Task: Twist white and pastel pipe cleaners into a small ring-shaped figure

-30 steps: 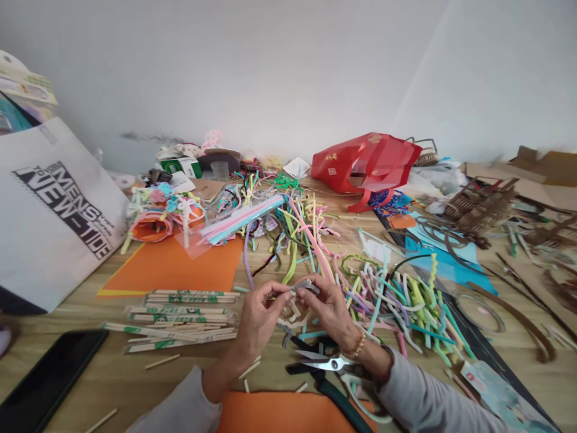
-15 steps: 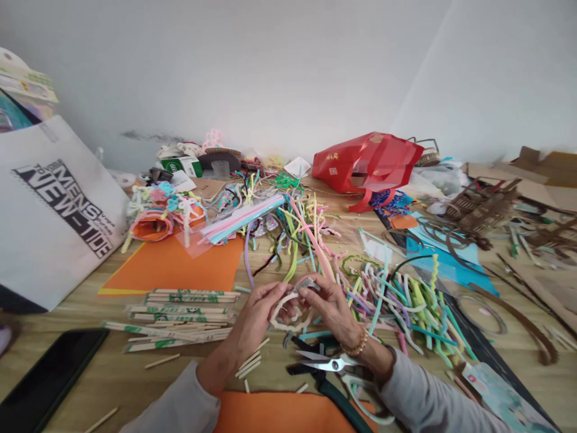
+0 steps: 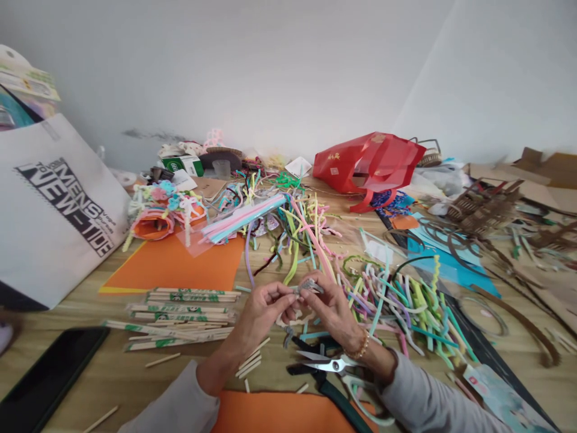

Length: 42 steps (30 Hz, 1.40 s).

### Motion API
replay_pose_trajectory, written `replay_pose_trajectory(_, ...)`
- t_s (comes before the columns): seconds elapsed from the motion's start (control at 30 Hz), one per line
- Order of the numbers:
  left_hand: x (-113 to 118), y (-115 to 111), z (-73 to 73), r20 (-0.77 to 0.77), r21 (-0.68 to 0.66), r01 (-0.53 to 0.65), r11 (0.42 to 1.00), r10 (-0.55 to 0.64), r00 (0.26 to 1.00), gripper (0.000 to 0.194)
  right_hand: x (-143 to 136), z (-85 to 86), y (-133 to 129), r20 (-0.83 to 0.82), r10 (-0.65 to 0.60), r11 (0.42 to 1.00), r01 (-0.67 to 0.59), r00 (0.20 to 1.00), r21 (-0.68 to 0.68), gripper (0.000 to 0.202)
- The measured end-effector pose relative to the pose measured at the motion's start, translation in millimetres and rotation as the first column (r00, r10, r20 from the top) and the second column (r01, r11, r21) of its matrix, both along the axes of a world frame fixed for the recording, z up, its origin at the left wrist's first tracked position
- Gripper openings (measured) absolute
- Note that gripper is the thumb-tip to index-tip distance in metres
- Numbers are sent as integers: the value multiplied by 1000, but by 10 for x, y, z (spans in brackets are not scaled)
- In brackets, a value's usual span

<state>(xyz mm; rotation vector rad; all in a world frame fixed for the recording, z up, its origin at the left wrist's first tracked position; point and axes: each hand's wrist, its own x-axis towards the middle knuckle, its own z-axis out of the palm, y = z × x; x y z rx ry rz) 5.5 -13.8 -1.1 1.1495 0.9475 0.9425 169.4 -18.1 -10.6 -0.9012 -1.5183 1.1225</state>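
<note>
Above the table, my left hand [image 3: 264, 310] and my right hand [image 3: 327, 304] meet fingertip to fingertip. Thumb and fingers of my right hand pinch a grey fuzzy pipe cleaner [image 3: 311, 287]. My left fingertips press together at its left end. A cream pipe cleaner ring [image 3: 288, 319] hangs below, mostly hidden behind my fingers. A short grey piece [image 3: 287, 337] shows just under the hands. Scissors with pale handles [image 3: 331, 364] lie open beneath my right wrist, on top of dark-handled pliers [image 3: 336, 397].
Wrapped chopsticks [image 3: 184, 313] and a phone [image 3: 54, 373] lie at left, near a white bag [image 3: 63, 210]. Loose coloured pipe cleaners [image 3: 406, 300] spread at right. Orange sheets [image 3: 180, 264], a red bag [image 3: 365, 162] and brown woven baskets [image 3: 487, 204] stand farther off.
My left fingers have moved from the side of the cream ring to the grey pipe cleaner's end. The ring has dropped lower and is more hidden behind my hands.
</note>
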Motion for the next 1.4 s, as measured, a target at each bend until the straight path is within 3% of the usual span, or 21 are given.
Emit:
replay_pose_trajectory(0.2,24,-37,0,-89,96,-113,989,122,989,11,2,54,-16,123,-21,997,12,992,74,19)
replay_pose_trajectory(0.4,22,-68,-47,-159,185,-114,976,144,977,11,-9,83,-19,111,-6,1000,6,994,0,22)
replay_pose_trajectory(0.57,15,-45,-9,-131,126,-105,986,122,984,8,4,69,4,114,0,999,4,993,-34,25)
replay_pose_trajectory(0.87,-8,-31,17,25,-133,-71,989,75,997,17,72,94,52,76,6,999,-2,997,-49,25)
replay_pose_trajectory(1.03,3,-29,16,41,-164,-56,985,63,997,25,72,93,77,90,8,996,1,996,-94,31)
replay_pose_trajectory(1.2,17,-21,-22,-37,-63,-94,994,91,995,21,75,71,92,98,27,993,-15,995,-121,33)
replay_pose_trajectory(1.4,56,-75,-2,-160,178,-148,973,177,971,11,91,45,102,125,47,985,-25,991,-173,38)
